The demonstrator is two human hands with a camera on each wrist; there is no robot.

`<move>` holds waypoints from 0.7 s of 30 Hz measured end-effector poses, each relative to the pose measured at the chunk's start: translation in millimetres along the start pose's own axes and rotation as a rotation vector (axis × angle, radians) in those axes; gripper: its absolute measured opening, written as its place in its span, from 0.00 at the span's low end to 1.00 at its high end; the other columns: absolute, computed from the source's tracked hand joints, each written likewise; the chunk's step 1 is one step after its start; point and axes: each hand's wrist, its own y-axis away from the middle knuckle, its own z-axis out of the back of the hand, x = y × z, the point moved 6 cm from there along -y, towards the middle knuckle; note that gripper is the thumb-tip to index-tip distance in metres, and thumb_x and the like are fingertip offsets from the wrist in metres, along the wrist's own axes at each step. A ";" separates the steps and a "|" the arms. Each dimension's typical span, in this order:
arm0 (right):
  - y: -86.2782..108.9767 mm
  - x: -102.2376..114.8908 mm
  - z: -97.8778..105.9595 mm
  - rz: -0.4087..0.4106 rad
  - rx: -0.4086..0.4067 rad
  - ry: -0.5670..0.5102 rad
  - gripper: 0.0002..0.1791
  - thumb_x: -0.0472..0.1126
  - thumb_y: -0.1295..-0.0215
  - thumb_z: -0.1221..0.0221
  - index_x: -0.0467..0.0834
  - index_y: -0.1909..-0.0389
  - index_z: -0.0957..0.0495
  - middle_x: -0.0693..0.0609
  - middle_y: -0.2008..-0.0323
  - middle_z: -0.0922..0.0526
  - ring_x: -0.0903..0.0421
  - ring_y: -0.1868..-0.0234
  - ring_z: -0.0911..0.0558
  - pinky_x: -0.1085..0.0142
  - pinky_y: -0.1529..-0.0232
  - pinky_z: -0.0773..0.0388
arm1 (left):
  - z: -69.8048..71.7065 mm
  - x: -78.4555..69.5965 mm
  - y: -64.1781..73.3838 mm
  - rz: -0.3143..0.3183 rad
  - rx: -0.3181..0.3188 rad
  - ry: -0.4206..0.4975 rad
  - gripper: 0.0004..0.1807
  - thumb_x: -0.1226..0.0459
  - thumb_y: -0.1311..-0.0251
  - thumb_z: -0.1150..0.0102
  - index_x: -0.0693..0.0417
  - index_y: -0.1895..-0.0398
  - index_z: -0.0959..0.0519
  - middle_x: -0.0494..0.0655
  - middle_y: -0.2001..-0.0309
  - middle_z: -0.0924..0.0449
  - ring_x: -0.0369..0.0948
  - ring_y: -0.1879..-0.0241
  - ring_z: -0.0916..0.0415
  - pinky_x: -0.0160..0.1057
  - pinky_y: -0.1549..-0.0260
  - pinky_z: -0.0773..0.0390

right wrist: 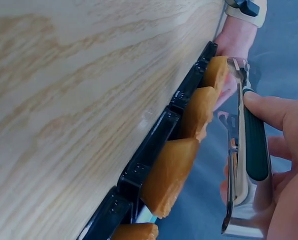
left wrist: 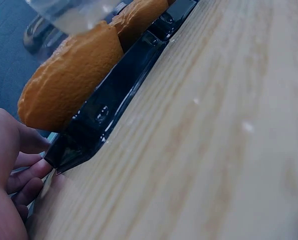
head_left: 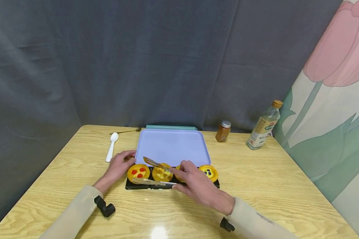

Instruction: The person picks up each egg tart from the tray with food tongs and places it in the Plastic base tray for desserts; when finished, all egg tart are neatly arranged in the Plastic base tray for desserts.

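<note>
A row of several egg tarts sits in a black plastic tray point(head_left: 137, 187) at the table's middle. My left hand point(head_left: 119, 167) pinches that tray's left corner, thumb above and fingers beneath in the left wrist view. My right hand point(head_left: 198, 184) holds metal tongs point(right wrist: 256, 145) with a dark green grip, their arms spread apart. In the head view, the tongs' tips lie over the red-topped tart point(head_left: 138, 177) and the plain-looking tart point(head_left: 160, 176) beside it. Another tart point(head_left: 178, 168) is mostly hidden behind my right hand. Blue berries top the rightmost tart point(head_left: 208, 172).
Behind the tarts lies a lilac tray point(head_left: 173, 146), with a teal strip point(head_left: 170, 127) along its far edge. A white spoon point(head_left: 112, 146) is at left. To the right stand a small brown jar point(head_left: 223, 132) and a glass bottle point(head_left: 264, 127). Dark curtain backs the table.
</note>
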 end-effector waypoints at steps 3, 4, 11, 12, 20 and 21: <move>3.8 -0.9 7.8 -0.015 -0.027 -0.012 0.30 0.49 0.34 0.33 0.45 0.33 0.24 0.59 0.66 0.39 0.62 0.67 0.38 0.70 0.69 0.39 | -0.7 0.4 -0.7 0.000 -0.002 0.005 0.22 0.66 0.34 0.40 0.67 0.38 0.22 0.56 0.52 0.17 0.49 0.54 0.21 0.49 0.52 0.26; 5.4 -1.5 10.8 -0.020 -0.038 -0.015 0.30 0.49 0.34 0.33 0.45 0.33 0.23 0.59 0.66 0.39 0.62 0.67 0.39 0.70 0.69 0.39 | -1.0 0.2 -0.8 -0.003 -0.001 0.005 0.22 0.66 0.33 0.40 0.67 0.38 0.22 0.56 0.52 0.17 0.50 0.55 0.21 0.49 0.52 0.26; 22.9 -14.8 29.6 -0.092 -0.087 -0.030 0.29 0.48 0.36 0.31 0.44 0.35 0.21 0.58 0.67 0.37 0.62 0.67 0.39 0.70 0.71 0.39 | -1.3 0.5 -0.1 0.012 0.009 0.016 0.22 0.66 0.33 0.41 0.66 0.37 0.23 0.56 0.51 0.17 0.50 0.54 0.21 0.49 0.52 0.24; 26.5 -17.7 31.5 -0.110 -0.088 -0.031 0.29 0.47 0.36 0.31 0.44 0.36 0.21 0.57 0.66 0.36 0.62 0.66 0.39 0.70 0.70 0.38 | -1.1 0.5 -0.1 0.013 0.007 0.015 0.22 0.66 0.33 0.41 0.66 0.37 0.23 0.56 0.51 0.17 0.50 0.54 0.21 0.49 0.52 0.25; 62.2 -40.3 42.6 -0.223 -0.094 -0.024 0.30 0.46 0.37 0.30 0.44 0.34 0.22 0.58 0.63 0.35 0.60 0.62 0.37 0.70 0.67 0.36 | -0.5 -0.4 -0.2 0.021 0.016 0.015 0.22 0.66 0.32 0.41 0.66 0.37 0.23 0.56 0.50 0.17 0.50 0.53 0.21 0.50 0.50 0.25; 66.7 -42.6 44.3 -0.229 -0.096 -0.022 0.30 0.45 0.38 0.30 0.45 0.34 0.22 0.58 0.63 0.35 0.61 0.62 0.37 0.70 0.67 0.36 | -0.3 -0.7 -0.4 0.020 0.016 0.017 0.22 0.66 0.32 0.41 0.66 0.37 0.23 0.57 0.50 0.18 0.50 0.53 0.21 0.50 0.50 0.25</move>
